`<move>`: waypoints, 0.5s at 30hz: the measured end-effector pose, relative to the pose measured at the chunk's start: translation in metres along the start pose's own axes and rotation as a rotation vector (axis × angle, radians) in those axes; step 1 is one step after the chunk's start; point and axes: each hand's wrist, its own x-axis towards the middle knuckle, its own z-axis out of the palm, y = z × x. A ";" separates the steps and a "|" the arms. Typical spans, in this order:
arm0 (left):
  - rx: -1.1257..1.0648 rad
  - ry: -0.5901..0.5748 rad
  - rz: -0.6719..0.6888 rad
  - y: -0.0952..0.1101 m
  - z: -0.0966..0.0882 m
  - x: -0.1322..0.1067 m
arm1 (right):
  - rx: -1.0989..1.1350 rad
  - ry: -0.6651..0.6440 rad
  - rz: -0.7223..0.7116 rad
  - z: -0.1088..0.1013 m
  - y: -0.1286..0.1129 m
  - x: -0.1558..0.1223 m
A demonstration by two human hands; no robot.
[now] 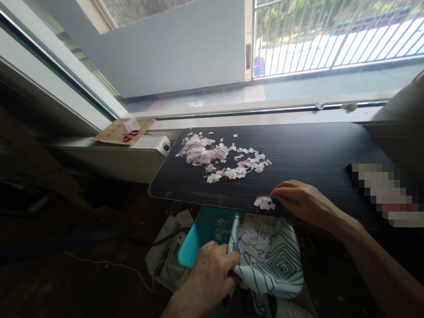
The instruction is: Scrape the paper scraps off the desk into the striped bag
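My left hand (217,265) is closed on the near left rim of a fabric-lined basket (285,260), white with black lines, below the table edge. Many small paper pieces (255,240) lie inside it. Over the dark table (298,150), my right hand (298,198) is held low, fingers stretched out together, their tips beside a small cluster of paper scraps (264,202) near the front edge. Whether the fingertips touch the scraps I cannot tell. Farther back and left, a larger pile of pale and pinkish paper scraps (202,150) spreads across the tabletop.
A turquoise bin (195,238) stands left of the basket. Red-handled scissors (131,134) lie on a brown paper envelope (112,132) by the window. A white radiator (154,143) stands left of the table. A blurred-out object (387,190) lies at the table's right. A cable (112,263) runs across the floor.
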 end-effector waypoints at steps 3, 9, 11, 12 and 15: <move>0.008 -0.004 0.013 0.000 0.000 0.002 | 0.041 0.015 0.023 -0.004 -0.003 -0.020; 0.007 -0.001 0.043 0.000 -0.002 0.005 | -0.033 0.088 0.090 -0.002 -0.008 -0.042; 0.009 0.004 0.044 0.001 -0.002 0.005 | -0.006 0.017 0.068 -0.004 -0.013 -0.046; 0.011 0.006 0.043 0.001 -0.002 0.005 | 0.007 -0.006 0.060 -0.005 -0.016 -0.047; 0.008 0.001 0.038 0.001 -0.003 0.004 | 0.004 0.009 0.063 -0.004 -0.022 -0.045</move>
